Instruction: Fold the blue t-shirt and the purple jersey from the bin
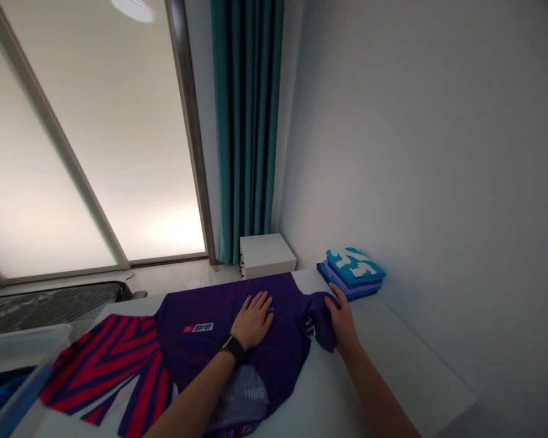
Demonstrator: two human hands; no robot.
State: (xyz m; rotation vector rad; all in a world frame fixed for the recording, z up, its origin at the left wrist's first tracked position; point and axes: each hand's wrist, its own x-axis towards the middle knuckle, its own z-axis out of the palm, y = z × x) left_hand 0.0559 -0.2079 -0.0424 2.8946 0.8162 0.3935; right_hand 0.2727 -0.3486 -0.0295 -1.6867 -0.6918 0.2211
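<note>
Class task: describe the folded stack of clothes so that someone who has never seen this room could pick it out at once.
From the teal curtain, follow the wall down to the far end of the white table. Beyond the right hand and purple jersey, a folded stack sits against the wall: teal-and-white on top, purple and blue layers beneath, unlike the spread-out jersey.

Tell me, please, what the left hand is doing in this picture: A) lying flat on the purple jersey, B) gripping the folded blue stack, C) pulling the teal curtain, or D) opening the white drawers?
A: the left hand lies palm down with its fingers spread on the purple jersey.
</note>
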